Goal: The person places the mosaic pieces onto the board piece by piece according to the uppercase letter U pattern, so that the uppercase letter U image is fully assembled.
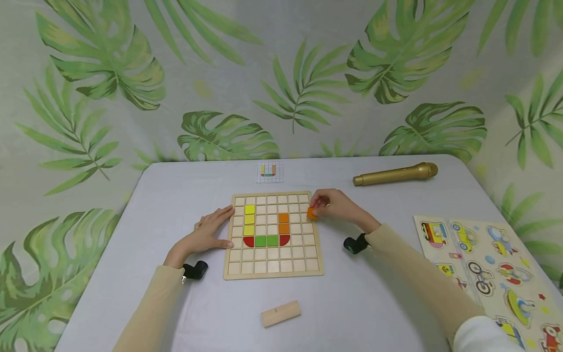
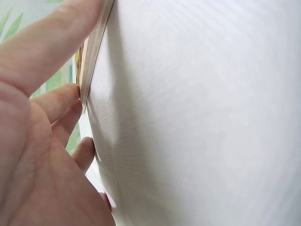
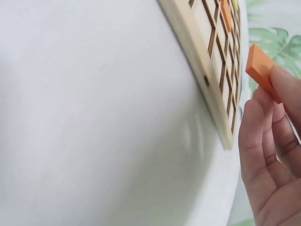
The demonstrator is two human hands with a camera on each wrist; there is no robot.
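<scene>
A wooden grid board [image 1: 273, 266] lies in the middle of the table. In its cells, several yellow tiles [image 1: 249, 219] form a left column, two orange tiles [image 1: 284, 223] a shorter right one, and two green tiles [image 1: 266, 240] sit between two rounded red tiles [image 1: 249, 241] below. My left hand [image 1: 205, 238] touches the board's left edge, thumb and fingers fairly straight. Between thumb and fingers, my right hand [image 1: 336, 206] pinches an orange square tile [image 3: 262, 69] over the board's upper right edge. The right wrist view shows that tile held apart from the board.
A small pattern card [image 1: 270, 172] lies behind the board. At the back right is a gold microphone [image 1: 396, 174]. A picture puzzle board [image 1: 488, 264] occupies the right side of the table. A plain wooden block [image 1: 281, 314] lies in front of the grid board.
</scene>
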